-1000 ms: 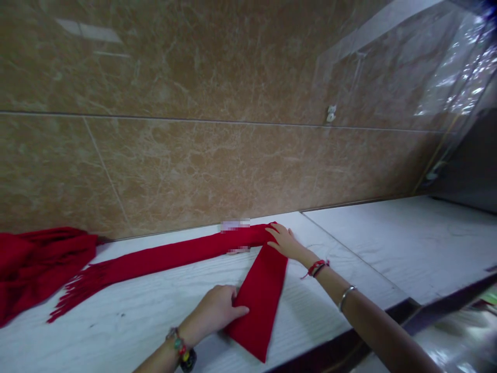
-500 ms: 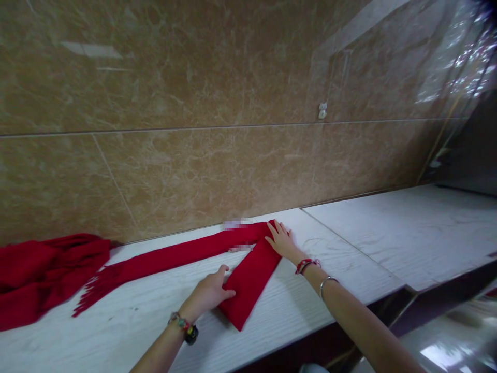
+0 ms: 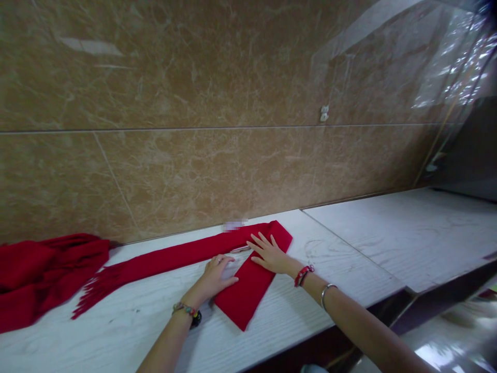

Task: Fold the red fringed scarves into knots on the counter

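A long red scarf (image 3: 186, 254) lies on the white wood-grain tabletop (image 3: 163, 321), with its fringed end at the left. Near the wall it bends sharply, and a wide folded part slants back toward the front edge. My right hand (image 3: 269, 254) rests flat on that slanting part with fingers spread, just below the bend. At the left edge of the same part is my left hand (image 3: 215, 277), its thumb touching the cloth and its fingers apart. Both hands are open. Part of a thin pale item (image 3: 240, 249) shows between the scarf's two arms.
More red cloth (image 3: 50, 274) is heaped at the far left. A blurred pale item (image 3: 234, 225) sits between scarf and wall. The brown marble-tiled wall (image 3: 209, 171) backs the table, with a socket-like white fitting (image 3: 324, 113). A dark block (image 3: 466, 155) stands at the right end.
My right hand has slid left and toward me from the bend onto the slanting part, uncovering the pointed corner. My left hand has shifted slightly up along the scarf's edge.
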`<state>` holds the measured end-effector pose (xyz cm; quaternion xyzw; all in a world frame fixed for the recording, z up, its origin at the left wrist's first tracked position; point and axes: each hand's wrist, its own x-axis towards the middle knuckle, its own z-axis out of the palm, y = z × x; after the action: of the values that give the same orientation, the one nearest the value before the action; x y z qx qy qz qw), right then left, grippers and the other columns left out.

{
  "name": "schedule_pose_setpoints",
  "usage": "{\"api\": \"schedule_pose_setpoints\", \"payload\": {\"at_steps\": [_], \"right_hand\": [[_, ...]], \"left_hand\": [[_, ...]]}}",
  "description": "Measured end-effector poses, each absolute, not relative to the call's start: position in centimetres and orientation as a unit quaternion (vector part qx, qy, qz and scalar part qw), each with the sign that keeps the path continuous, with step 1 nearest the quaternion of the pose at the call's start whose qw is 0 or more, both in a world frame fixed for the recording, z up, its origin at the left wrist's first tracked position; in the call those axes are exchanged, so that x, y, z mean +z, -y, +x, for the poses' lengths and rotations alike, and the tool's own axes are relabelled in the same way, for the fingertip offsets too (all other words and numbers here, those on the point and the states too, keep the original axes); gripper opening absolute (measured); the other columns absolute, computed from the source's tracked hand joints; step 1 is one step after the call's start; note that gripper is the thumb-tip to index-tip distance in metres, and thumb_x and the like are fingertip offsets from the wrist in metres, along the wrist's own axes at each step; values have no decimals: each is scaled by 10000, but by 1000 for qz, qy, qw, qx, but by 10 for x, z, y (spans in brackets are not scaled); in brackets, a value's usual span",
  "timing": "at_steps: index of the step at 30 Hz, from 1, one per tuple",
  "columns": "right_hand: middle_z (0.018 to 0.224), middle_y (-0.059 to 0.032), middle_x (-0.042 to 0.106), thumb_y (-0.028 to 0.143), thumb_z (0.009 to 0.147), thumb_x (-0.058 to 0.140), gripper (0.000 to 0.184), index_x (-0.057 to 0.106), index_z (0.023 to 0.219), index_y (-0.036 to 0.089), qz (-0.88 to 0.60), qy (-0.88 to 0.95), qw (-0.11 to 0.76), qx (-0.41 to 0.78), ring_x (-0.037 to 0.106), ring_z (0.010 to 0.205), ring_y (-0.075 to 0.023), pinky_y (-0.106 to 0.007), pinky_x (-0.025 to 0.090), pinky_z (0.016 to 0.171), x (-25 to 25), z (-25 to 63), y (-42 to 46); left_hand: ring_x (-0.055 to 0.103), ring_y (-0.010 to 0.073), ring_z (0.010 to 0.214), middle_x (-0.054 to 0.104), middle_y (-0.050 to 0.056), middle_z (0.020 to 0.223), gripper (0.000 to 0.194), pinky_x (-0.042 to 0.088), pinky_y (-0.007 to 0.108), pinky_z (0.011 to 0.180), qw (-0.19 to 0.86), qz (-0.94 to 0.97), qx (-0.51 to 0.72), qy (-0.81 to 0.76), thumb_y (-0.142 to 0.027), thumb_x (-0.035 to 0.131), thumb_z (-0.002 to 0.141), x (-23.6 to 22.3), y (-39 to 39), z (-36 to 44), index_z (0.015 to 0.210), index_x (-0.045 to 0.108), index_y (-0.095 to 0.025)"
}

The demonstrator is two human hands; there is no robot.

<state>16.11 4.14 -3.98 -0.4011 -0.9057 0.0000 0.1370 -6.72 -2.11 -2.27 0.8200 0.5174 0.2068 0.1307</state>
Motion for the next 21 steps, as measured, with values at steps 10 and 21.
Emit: {"api": "schedule_pose_setpoints", "payload": {"at_steps": [10,21], "right_hand": [[1420,-109,208,402,882,287,521,224,1360,205,-566,787,246,-16,110,1300,-281,-553,193,979,-38,186,-61],[1374,-143,301,341,859,369,465,372,1281,147,-511,804,293,-73,156,1291,-269,-538,144,1007,-43,159,-56]], "left_hand": [[397,213,1118,457,82,1193,464,317,376,956,34,841,227,-490,-423,522,766,-18,23,-76,1184,457,-232],[274,350,1215,319,194,1324,423,307,565,873,-122,445,207,-863,-387,367,827,-18,20,-197,1175,474,-171]]}}
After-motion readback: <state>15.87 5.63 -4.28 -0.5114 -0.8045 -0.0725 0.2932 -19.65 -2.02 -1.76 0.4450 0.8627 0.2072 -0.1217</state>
